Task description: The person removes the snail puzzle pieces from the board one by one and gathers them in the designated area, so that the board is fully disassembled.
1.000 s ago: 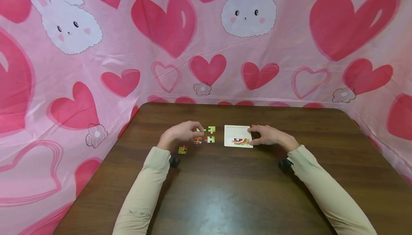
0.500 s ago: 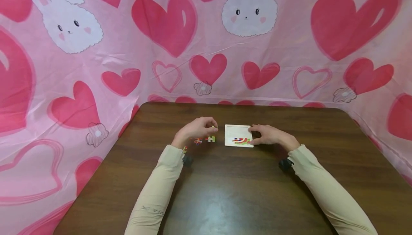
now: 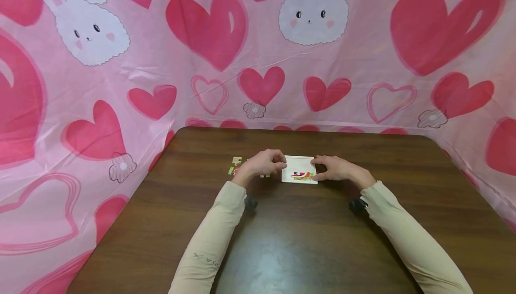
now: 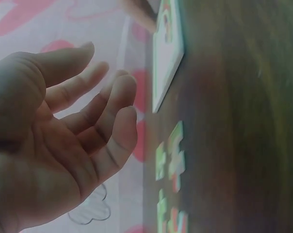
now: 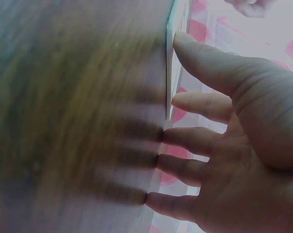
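A white square puzzle tray (image 3: 296, 163) lies on the table, with joined red, blue and green jigsaw pieces (image 3: 302, 176) along its near edge. My left hand (image 3: 264, 162) hovers at the tray's left side. Its fingers (image 4: 124, 92) are loosely bent in the left wrist view, and no piece shows between them and the thumb. At the tray's right edge, my right hand (image 3: 336, 168) rests its thumb (image 5: 200, 56) and index finger on the rim. The other fingertips of that hand touch the table, fingers fairly straight.
Loose jigsaw pieces (image 3: 237, 160) lie left of the tray, partly hidden by the left hand and wrist. Some show standing apart below the tray in the left wrist view (image 4: 176, 158). A pink heart-patterned cloth (image 3: 225, 39) hangs behind the brown table (image 3: 302, 240).
My left hand has moved right, from over the loose pieces to the tray's left edge, uncovering pieces on the far left. The right hand and tray stay in place.
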`<action>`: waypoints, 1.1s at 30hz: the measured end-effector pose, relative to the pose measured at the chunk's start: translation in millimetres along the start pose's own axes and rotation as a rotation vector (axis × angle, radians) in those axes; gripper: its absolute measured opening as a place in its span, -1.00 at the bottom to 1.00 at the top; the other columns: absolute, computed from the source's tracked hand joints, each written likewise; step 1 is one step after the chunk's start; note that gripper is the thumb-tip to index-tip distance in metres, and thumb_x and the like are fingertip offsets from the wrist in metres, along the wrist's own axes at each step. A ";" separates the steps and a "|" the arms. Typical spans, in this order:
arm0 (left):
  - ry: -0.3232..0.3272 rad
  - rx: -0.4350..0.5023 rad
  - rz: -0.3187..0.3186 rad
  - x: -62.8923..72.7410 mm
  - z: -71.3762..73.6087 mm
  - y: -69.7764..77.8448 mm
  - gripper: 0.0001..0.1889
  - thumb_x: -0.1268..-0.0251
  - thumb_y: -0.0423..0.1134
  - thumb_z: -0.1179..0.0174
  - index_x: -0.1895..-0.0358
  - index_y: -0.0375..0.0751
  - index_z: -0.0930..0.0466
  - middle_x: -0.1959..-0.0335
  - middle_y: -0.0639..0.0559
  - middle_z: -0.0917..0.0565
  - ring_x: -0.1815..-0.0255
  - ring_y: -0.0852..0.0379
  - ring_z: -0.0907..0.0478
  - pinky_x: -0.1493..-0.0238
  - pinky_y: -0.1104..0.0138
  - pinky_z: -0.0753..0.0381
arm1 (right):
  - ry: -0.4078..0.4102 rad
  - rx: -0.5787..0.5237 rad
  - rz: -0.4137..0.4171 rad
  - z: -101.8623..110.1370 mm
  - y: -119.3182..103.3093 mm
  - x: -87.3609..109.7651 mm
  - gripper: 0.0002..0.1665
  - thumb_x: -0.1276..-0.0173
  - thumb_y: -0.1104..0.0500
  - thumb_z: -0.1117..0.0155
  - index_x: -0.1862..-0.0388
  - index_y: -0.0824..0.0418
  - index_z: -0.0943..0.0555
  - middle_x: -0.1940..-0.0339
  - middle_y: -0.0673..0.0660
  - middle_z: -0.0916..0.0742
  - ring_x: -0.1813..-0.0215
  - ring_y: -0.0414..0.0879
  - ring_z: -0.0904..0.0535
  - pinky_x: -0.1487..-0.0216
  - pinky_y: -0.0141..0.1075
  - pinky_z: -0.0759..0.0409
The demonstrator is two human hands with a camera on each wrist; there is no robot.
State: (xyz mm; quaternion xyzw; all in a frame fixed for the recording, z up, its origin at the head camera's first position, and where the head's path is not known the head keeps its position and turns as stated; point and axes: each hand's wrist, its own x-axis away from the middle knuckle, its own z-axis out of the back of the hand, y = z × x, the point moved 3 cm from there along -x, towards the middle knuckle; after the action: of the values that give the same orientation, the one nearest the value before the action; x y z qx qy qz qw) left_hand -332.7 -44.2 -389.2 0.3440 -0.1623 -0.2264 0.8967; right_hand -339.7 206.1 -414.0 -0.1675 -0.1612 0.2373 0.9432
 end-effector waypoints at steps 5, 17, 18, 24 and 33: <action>0.010 -0.024 0.004 -9.2 -10.9 0.7 -0.82 -0.36 -0.11 -0.22 0.10 -0.08 -0.58 0.32 -0.07 -0.64 0.44 0.05 -0.63 0.47 0.36 -0.49 | 0.001 0.007 0.005 -0.4 -0.1 -1.5 -0.18 -0.29 -0.15 -0.34 -0.41 0.21 -0.39 -0.48 0.40 -0.35 -0.48 0.34 -0.25 -0.41 0.25 -0.21; 0.068 -0.180 -0.003 -23.2 -29.4 10.0 -0.69 -0.31 -0.13 -0.25 -0.06 -0.15 -0.59 0.12 -0.08 -0.71 0.16 0.09 -0.60 0.11 0.29 -0.55 | 0.004 0.007 0.012 0.5 -0.6 -2.4 -0.18 -0.28 -0.14 -0.35 -0.40 0.23 -0.40 -0.47 0.40 -0.37 -0.47 0.33 -0.27 -0.40 0.24 -0.23; 0.067 -0.186 -0.003 -23.7 -30.5 11.3 -0.68 -0.31 -0.14 -0.24 -0.07 -0.16 -0.59 0.10 -0.09 -0.71 0.12 0.08 -0.61 0.07 0.27 -0.55 | 0.004 0.008 0.012 0.4 -0.4 -2.2 -0.18 -0.28 -0.14 -0.35 -0.40 0.23 -0.40 -0.46 0.41 -0.37 -0.46 0.34 -0.27 -0.40 0.25 -0.23; 0.035 -0.266 -0.010 -25.6 -37.0 16.6 -0.67 -0.29 -0.19 -0.26 -0.08 -0.21 -0.61 0.04 -0.08 -0.72 0.06 0.07 -0.61 -0.02 0.29 -0.55 | 0.006 0.003 0.012 -0.2 0.0 -2.1 -0.17 -0.27 -0.15 -0.36 -0.40 0.23 -0.40 -0.47 0.42 -0.36 -0.47 0.35 -0.26 -0.40 0.25 -0.22; 0.017 -0.312 0.006 -25.9 -41.4 18.6 -0.73 -0.27 -0.17 -0.29 0.03 -0.21 -0.69 0.06 0.00 -0.74 0.06 0.07 -0.61 -0.06 0.28 -0.55 | 0.013 0.004 0.016 0.0 1.6 -2.0 -0.18 -0.27 -0.14 -0.36 -0.40 0.21 -0.41 -0.47 0.40 -0.37 -0.46 0.33 -0.28 -0.40 0.23 -0.24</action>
State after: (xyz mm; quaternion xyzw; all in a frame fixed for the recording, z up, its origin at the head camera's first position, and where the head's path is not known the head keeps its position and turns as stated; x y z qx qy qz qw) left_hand -330.5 4.0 -409.4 0.2020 -0.1187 -0.2435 0.9412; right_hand -342.1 206.4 -415.1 -0.1686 -0.1535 0.2440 0.9426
